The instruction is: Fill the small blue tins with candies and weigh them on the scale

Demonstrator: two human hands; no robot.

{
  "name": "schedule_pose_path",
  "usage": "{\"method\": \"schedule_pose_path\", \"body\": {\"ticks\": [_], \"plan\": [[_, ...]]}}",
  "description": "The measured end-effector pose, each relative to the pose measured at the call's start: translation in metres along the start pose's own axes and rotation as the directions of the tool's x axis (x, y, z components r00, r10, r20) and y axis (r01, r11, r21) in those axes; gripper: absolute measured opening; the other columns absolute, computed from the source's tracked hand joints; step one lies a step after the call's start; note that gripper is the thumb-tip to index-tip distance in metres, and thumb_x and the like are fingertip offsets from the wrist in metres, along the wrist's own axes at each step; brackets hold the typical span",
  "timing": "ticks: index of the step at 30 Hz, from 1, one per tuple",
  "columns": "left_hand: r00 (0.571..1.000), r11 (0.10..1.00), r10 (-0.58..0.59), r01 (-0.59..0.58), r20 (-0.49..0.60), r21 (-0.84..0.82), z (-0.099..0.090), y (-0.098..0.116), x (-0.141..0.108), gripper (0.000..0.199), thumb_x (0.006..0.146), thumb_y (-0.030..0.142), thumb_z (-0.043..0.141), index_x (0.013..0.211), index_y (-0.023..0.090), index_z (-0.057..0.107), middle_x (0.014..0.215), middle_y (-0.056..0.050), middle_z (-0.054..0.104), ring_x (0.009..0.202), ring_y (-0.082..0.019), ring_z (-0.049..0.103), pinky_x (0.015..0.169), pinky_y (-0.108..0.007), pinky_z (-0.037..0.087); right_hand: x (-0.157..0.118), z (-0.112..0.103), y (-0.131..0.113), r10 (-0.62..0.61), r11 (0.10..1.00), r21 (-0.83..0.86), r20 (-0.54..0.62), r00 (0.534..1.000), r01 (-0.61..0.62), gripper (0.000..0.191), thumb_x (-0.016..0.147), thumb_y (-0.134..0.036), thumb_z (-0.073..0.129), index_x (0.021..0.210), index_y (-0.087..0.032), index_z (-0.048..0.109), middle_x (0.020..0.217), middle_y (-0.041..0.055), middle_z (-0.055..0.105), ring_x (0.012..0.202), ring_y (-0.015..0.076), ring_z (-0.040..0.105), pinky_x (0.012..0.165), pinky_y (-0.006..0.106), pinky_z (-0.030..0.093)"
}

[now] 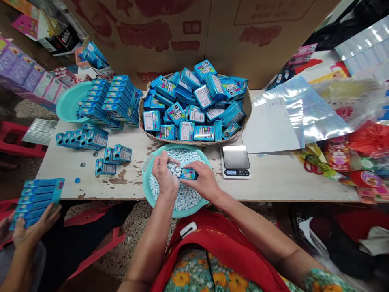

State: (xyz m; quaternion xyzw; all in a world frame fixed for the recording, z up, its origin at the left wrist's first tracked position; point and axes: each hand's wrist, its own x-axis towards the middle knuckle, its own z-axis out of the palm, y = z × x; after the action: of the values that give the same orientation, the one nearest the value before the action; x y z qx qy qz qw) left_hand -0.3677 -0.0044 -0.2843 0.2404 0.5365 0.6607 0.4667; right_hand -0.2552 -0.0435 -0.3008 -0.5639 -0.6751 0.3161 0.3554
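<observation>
A small blue candy box lies on its side in my right hand, whose fingers grip it over the bowl. Against the box's left end, my left hand is cupped around several pale blue candies. Both hands are above a turquoise bowl full of the same small candies. Just behind the bowl, a cut-down cardboard tray is heaped with blue candy boxes.
A digital scale stands right of the bowl. Blue boxes are stacked at the left, near another turquoise bowl. A co-worker's hands hold a row of boxes at far left. White paper, plastic sheets and red scissors lie right.
</observation>
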Motion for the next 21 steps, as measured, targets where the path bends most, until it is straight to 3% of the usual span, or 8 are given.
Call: {"method": "schedule_pose_path", "body": {"ticks": [6,11,14,17,21], "plan": [[0.998,0.998,-0.056,0.056,-0.002,0.024,0.003,0.005,-0.001,0.034,0.079,0.045,0.062,0.066,0.017,0.047,0.059,0.004,0.049,0.048,-0.009,0.049,0.049,-0.023,0.041,0.002,-0.003,-0.002,0.019,1.000,-0.001,0.004,1.000,-0.019,0.037,0.067,-0.034,0.081,0.098,-0.021,0.065,0.092,0.0054,0.067,0.092,0.0235,0.061,0.081,0.037,0.047],[0.999,0.999,0.046,-0.046,0.012,0.007,0.006,0.003,-0.004,0.035,0.081,0.045,0.060,0.065,0.018,0.045,0.058,0.004,0.046,0.049,-0.007,0.046,0.048,-0.022,0.038,0.002,-0.002,-0.001,-0.003,0.999,0.036,-0.030,1.000,0.004,0.036,0.070,-0.035,0.078,0.100,-0.023,0.065,0.095,0.0046,0.067,0.094,0.0230,0.061,0.084,0.038,0.046],[1.000,0.998,-0.008,0.009,-0.021,0.058,0.007,-0.006,-0.001,0.040,0.079,0.047,0.063,0.062,0.017,0.042,0.055,0.005,0.042,0.044,-0.006,0.039,0.042,-0.020,0.031,0.004,0.004,0.007,0.046,0.999,0.030,-0.013,0.999,-0.045,0.036,0.067,-0.033,0.080,0.098,-0.021,0.066,0.092,0.0054,0.067,0.093,0.0237,0.061,0.083,0.037,0.046],[0.999,0.999,-0.046,0.046,-0.008,-0.005,0.009,-0.008,0.001,0.039,0.078,0.049,0.063,0.065,0.017,0.043,0.056,0.005,0.041,0.044,-0.005,0.038,0.040,-0.020,0.027,0.005,0.007,0.013,0.031,0.997,0.075,-0.012,0.999,-0.030,0.040,0.066,-0.033,0.082,0.100,-0.020,0.065,0.095,0.0051,0.067,0.094,0.0232,0.061,0.084,0.036,0.046],[0.999,0.998,-0.018,0.020,0.028,-0.066,0.013,0.003,-0.002,0.042,0.080,0.051,0.060,0.061,0.017,0.043,0.053,0.005,0.039,0.047,-0.007,0.044,0.045,-0.021,0.037,0.003,0.004,0.015,0.006,0.985,0.173,-0.021,1.000,-0.003,0.039,0.067,-0.034,0.080,0.100,-0.021,0.066,0.094,0.0040,0.067,0.091,0.0213,0.060,0.083,0.035,0.047]]}}
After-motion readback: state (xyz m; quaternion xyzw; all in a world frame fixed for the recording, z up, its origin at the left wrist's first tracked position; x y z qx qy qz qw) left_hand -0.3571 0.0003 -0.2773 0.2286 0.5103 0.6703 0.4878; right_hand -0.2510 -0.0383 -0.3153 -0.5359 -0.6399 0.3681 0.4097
